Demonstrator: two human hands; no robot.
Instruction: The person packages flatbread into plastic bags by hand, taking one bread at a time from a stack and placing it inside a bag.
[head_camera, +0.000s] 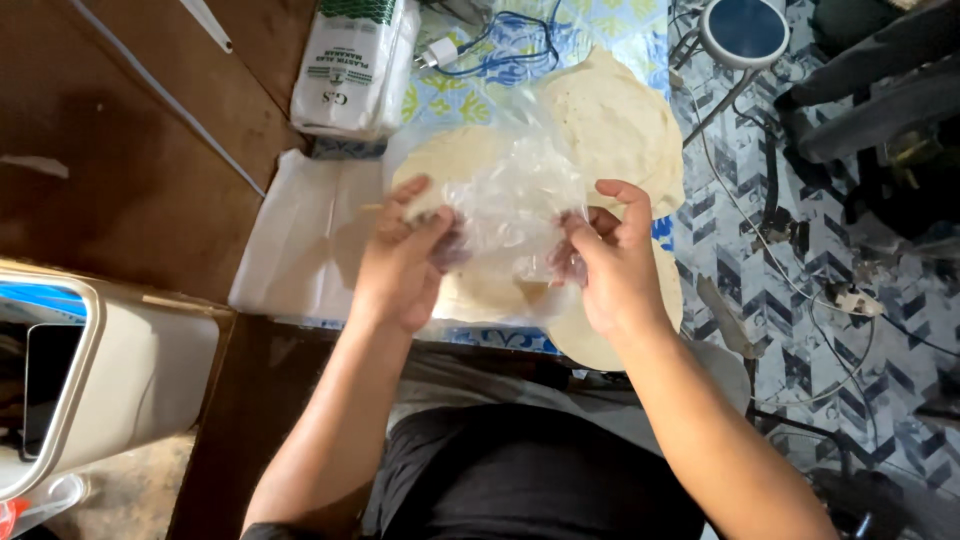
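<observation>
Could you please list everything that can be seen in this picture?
clear plastic bag: one, see-through, held between both hands.
flatbreads: several, exact count unclear, pale cream, lying on the table under and beyond the bag.
white sheet: one, on the table left of the hands.
pack of plastic wrappers: one, white with green print, top centre.
patterned cloth: one, blue and yellow, under the flatbreads.
blue cable: one, with a white plug, top centre.
round device: one, white rim with dark blue face, top right.
left hand: gripping the bag's left side.
right hand: gripping the bag's right side.
</observation>
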